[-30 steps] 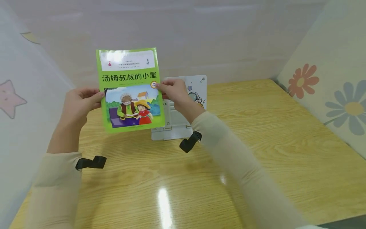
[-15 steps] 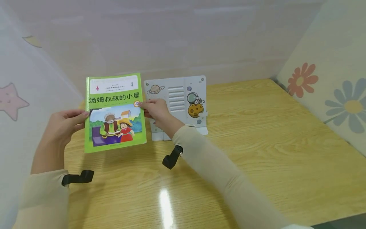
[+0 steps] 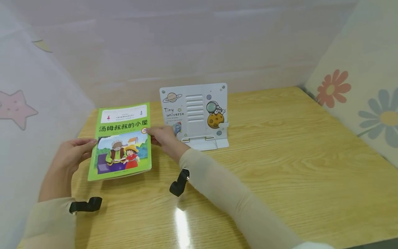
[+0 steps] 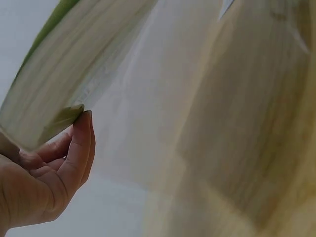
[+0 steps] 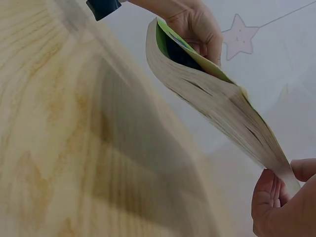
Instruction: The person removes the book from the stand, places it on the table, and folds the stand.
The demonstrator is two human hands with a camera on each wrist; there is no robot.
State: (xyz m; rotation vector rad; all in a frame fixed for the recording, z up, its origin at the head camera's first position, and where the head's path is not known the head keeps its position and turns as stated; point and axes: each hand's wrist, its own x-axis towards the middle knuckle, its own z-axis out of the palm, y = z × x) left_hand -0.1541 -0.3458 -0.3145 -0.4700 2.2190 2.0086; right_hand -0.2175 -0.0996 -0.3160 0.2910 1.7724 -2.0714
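Observation:
A green paperback book (image 3: 124,124) with a cartoon cover is held over the left part of the table, its front facing up and towards me. My left hand (image 3: 69,154) pinches its left edge, and my right hand (image 3: 166,138) pinches the right edge beside the round badge. In the left wrist view, the left fingertips press on the underside of the book (image 4: 74,64). The right wrist view has the page block (image 5: 217,103) bowed between both hands, raised above its shadow, with the right thumb and fingers around one edge.
A white bookstand (image 3: 194,114) printed "Tiny universe" stands upright behind my right hand, a wire holder at its foot. The wooden table (image 3: 280,148) stretches to the right. Pale walls close in the back, the left with a pink star (image 3: 18,109).
Both hands have brought the book down and left, tilting it flatter. The bookstand, partly covered before, now shows almost whole.

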